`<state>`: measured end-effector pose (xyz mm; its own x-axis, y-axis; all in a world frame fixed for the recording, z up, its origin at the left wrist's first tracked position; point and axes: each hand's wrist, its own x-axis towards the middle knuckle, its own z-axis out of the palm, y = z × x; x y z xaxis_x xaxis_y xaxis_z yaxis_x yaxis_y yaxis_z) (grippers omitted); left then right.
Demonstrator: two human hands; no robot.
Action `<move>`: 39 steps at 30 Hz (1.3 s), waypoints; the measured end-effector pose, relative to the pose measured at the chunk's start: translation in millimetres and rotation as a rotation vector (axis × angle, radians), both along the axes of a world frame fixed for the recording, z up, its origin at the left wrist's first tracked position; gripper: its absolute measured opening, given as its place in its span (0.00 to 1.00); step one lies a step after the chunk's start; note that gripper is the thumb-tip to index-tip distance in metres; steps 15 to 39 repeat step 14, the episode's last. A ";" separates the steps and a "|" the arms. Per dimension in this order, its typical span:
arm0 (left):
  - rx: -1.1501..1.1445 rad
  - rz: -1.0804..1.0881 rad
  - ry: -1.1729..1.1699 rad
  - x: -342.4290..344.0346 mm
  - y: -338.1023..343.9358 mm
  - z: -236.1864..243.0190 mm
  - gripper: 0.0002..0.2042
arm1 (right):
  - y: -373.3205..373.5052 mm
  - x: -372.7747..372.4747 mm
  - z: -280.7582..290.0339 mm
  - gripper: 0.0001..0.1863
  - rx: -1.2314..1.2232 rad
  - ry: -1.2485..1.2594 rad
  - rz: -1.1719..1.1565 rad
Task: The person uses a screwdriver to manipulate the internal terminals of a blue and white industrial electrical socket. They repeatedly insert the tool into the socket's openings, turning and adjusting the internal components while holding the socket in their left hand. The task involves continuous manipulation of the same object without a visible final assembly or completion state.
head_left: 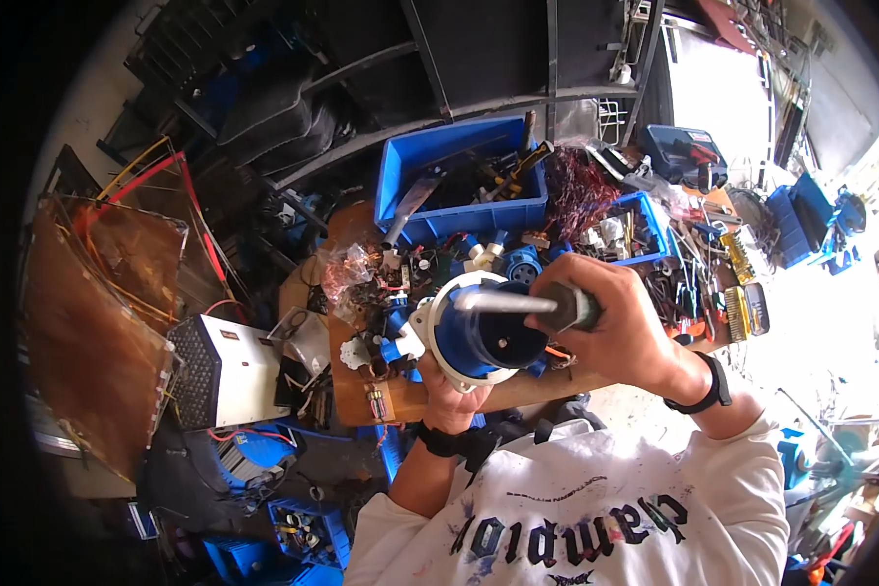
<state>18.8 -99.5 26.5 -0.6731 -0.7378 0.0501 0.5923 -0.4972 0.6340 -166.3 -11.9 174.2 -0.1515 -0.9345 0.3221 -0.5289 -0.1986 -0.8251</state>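
Observation:
My left hand [449,397] grips a blue round housing with a white flanged rim [452,342] from below, near the table's front edge. The housing's open, dark blue mouth faces up, and a small pale spot shows inside. Closed around the dark handle of a screwdriver [506,302] is my right hand [610,305]. Its pale metal shaft, slightly blurred, points left across the housing's mouth. Whether the tip touches the rim I cannot tell. White and blue plastic fittings [400,344] lie just left of the housing.
Behind the housing stands a blue crate [469,217] of tools. A tangle of dark red wire [584,188] and a smaller blue tray [645,230] lie right of it. Pliers and other hand tools crowd the wooden table's [356,234] right side. A white box [230,376] stands at left.

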 end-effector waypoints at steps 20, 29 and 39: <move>0.052 -0.025 0.180 5.6 -3.1 1.9 0.53 | 15.3 20.2 -9.9 0.26 -0.088 -0.032 0.093; 0.052 -0.025 0.180 5.6 -3.1 1.9 0.53 | 15.3 20.2 -9.9 0.26 -0.088 -0.032 0.093; 0.052 -0.025 0.180 5.6 -3.1 1.9 0.53 | 15.3 20.2 -9.9 0.26 -0.088 -0.032 0.093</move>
